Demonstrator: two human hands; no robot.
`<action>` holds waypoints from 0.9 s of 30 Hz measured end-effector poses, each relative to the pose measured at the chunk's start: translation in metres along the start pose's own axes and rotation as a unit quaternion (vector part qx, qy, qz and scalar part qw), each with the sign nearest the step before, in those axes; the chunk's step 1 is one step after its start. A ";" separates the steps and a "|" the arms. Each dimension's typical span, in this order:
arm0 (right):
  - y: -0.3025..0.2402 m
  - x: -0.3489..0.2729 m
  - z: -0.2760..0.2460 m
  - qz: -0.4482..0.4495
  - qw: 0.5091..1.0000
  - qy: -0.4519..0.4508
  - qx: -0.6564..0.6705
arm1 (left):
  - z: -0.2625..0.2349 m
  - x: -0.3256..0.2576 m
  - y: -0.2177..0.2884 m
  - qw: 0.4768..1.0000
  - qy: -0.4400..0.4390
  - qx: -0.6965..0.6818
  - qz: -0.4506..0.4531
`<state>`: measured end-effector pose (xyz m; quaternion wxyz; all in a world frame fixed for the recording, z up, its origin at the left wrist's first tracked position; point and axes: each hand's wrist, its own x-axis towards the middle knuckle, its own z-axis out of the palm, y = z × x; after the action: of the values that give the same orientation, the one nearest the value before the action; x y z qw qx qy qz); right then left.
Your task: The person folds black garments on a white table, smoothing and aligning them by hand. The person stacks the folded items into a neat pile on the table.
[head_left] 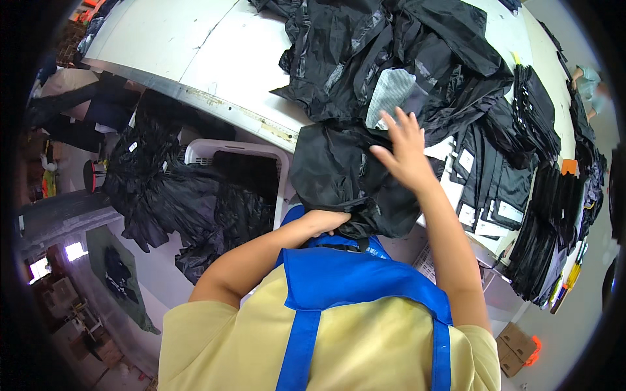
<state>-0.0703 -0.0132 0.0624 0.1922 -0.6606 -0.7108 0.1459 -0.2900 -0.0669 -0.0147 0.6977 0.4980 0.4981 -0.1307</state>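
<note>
**Spotter:** Head camera has both of your hands on one black garment (339, 176) that hangs over the near edge of the white table (195, 52), right in front of your chest.

**Operator:** How is my left hand sitting?

**Spotter:** Your left hand (324, 221) is curled shut low on the garment's bottom edge, bunching the cloth just above your blue apron (339, 274). Your fingertips are tucked into the folds, so you cannot see them.

**Operator:** And my right?

**Spotter:** Your right hand (404, 153) is spread wide, fingers (398, 124) apart and straight, palm down. It presses flat on the upper right part of the same garment. Your fingertips reach the grey mesh panel (390, 96) that belongs to the big heap of black clothing (391, 45) further back on the table. Your two hands are apart, left low and near you, right higher and further out.

**Operator:** What else is around me?

**Spotter:** On your right you have rows of folded black pieces with white tags (486, 195), laid overlapping along the table, and taller black stacks (538, 111) beyond them. On your left, below the table edge, a pale plastic basket (222, 151) stands with loose black garments (169, 195) spilling over and beside it. At the far right edge of the table another person's hand (577, 75) shows, well apart from yours.
</note>
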 end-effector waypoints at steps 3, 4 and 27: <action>0.028 0.029 0.062 0.092 0.972 -0.059 -0.207 | 0.000 0.001 0.020 0.994 0.019 -0.071 0.077; 0.045 0.038 0.069 0.093 0.968 -0.031 -0.232 | 0.000 0.007 0.021 0.989 0.041 -0.089 0.113; 0.093 -0.112 -0.026 0.177 0.930 0.245 0.210 | -0.040 -0.015 0.058 0.870 0.090 0.133 0.465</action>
<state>0.0299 -0.1184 0.0336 0.4660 -0.7352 -0.4665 0.1571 -0.2801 -0.0114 0.0303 0.5573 0.7696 0.2472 0.1898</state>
